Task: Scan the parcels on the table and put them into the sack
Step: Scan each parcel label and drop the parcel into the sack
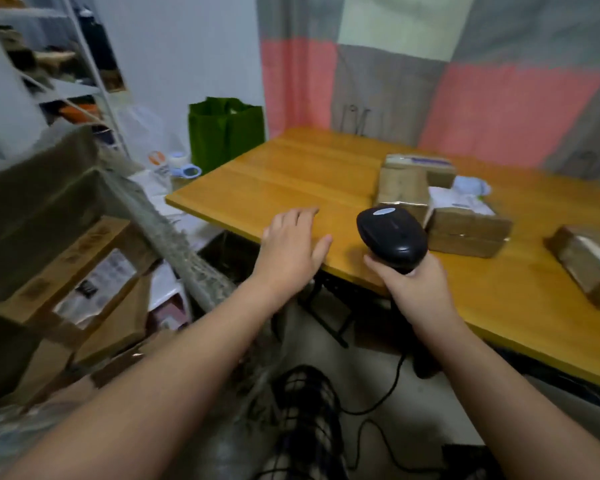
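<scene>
My right hand [417,289] grips the handle of a black barcode scanner [392,233], held above the front edge of the wooden table [291,181]. My left hand [293,245] is stretched out flat, fingers straight, over the table's near left corner, holding nothing. Several brown cardboard parcels lie on the table: a cluster [404,187] just behind the scanner, one with a white label [465,226] to its right, and another [589,268] at the far right edge. The sack [160,233], a greyish woven one, gapes open at the left with parcels [77,271] inside.
A green bag [224,131] stands on the floor behind the table's left end. White shelving [84,74] fills the far left. A black cable [378,403] and a black mesh object [305,420] lie on the floor below me. A patterned curtain [465,81] hangs behind the table.
</scene>
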The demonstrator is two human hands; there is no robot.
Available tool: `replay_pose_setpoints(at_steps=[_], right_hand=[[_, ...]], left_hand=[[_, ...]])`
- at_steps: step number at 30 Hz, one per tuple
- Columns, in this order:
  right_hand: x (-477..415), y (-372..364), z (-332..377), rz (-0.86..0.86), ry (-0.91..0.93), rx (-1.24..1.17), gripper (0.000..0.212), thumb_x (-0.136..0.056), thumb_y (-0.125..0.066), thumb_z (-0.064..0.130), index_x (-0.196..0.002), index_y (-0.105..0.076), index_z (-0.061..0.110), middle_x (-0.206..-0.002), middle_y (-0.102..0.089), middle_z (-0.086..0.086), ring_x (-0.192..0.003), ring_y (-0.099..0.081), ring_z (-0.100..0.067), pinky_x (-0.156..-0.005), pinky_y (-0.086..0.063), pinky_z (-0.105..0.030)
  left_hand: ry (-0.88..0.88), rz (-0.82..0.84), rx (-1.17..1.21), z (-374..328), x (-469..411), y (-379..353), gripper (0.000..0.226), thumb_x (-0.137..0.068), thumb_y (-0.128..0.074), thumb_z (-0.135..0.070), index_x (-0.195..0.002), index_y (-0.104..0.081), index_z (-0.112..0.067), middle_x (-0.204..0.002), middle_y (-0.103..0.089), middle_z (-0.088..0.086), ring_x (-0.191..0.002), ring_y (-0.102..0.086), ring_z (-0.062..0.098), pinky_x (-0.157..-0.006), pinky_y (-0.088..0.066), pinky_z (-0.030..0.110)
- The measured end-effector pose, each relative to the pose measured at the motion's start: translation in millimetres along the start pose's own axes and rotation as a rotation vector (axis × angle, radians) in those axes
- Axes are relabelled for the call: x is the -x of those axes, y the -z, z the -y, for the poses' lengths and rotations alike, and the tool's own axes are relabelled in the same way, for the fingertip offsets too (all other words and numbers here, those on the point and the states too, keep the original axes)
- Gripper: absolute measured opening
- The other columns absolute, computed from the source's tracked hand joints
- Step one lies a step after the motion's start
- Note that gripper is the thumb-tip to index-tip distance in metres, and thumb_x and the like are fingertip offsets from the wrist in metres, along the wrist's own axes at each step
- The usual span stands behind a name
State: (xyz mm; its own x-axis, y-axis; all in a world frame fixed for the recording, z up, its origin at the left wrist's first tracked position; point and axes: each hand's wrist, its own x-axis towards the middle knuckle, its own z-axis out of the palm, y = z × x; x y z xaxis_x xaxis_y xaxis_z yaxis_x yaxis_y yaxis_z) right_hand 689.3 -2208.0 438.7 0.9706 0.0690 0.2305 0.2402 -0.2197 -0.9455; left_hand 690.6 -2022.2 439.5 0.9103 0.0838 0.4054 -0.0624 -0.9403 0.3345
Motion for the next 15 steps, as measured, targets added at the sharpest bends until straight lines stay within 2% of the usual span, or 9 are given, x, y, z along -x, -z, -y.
replay_pose_setpoints(at_steps=[3, 5, 8, 10, 12, 15], right_hand=[[-7, 42, -7, -0.154, -0.049, -0.006, 0.025, -0.074, -0.081, 0.022, -0.092, -0.065, 0.032, -0.087, -0.069, 0.012, -0.082, -0.064, 0.000, -0.078, -0.054, -0.032], [-12, 62, -11, -0.221, -0.068, -0.002, 0.025, -0.074, -0.081, 0.022, -0.095, -0.067, 0.027, -0.086, -0.071, 0.007, -0.085, -0.066, -0.009, -0.084, -0.054, -0.040], [-19, 80, -17, -0.270, -0.077, -0.009, 0.022, -0.075, -0.080, 0.021, -0.085, -0.063, 0.032, -0.067, -0.068, 0.020, -0.069, -0.063, 0.009, -0.075, -0.054, -0.035], [-22, 85, -20, -0.268, -0.080, -0.009, 0.023, -0.076, -0.080, 0.021, -0.083, -0.062, 0.034, -0.063, -0.066, 0.026, -0.067, -0.062, 0.011, -0.072, -0.052, -0.032], [-24, 86, -22, -0.266, -0.096, -0.013, 0.020, -0.076, -0.080, 0.021, -0.089, -0.066, 0.030, -0.066, -0.068, 0.022, -0.070, -0.064, 0.007, -0.073, -0.053, -0.033], [-26, 82, -19, -0.254, -0.112, -0.022, 0.029, -0.076, -0.080, 0.022, -0.101, -0.065, 0.027, -0.088, -0.070, 0.013, -0.088, -0.065, -0.010, -0.083, -0.055, -0.041]], left_hand=[[-0.085, 0.023, 0.041, -51, -32, -21, 0.057, -0.095, -0.049, -0.044, -0.145, -0.036, -0.019, -0.142, -0.041, 0.009, -0.128, -0.037, 0.030, -0.102, -0.033, 0.042], [-0.119, 0.054, 0.010, -79, -59, -30, 0.057, -0.096, -0.045, -0.049, -0.147, -0.033, -0.027, -0.148, -0.032, 0.013, -0.132, -0.033, 0.034, -0.105, -0.032, 0.045], [-0.094, 0.175, -0.084, -104, -88, -43, 0.060, -0.093, -0.033, -0.065, -0.145, -0.036, -0.035, -0.154, -0.025, 0.013, -0.132, -0.031, 0.037, -0.104, -0.033, 0.047], [-0.045, 0.220, -0.108, -110, -95, -51, 0.069, -0.088, -0.030, -0.073, -0.138, -0.047, -0.028, -0.144, -0.039, 0.015, -0.123, -0.040, 0.037, -0.098, -0.039, 0.045], [-0.011, 0.196, -0.101, -110, -97, -54, 0.076, -0.082, -0.033, -0.079, -0.128, -0.050, -0.020, -0.130, -0.050, 0.016, -0.114, -0.047, 0.038, -0.091, -0.043, 0.044], [0.037, 0.181, -0.104, -101, -102, -50, 0.086, -0.074, -0.045, -0.082, -0.130, -0.041, -0.017, -0.126, -0.051, 0.017, -0.113, -0.049, 0.038, -0.090, -0.046, 0.045]])
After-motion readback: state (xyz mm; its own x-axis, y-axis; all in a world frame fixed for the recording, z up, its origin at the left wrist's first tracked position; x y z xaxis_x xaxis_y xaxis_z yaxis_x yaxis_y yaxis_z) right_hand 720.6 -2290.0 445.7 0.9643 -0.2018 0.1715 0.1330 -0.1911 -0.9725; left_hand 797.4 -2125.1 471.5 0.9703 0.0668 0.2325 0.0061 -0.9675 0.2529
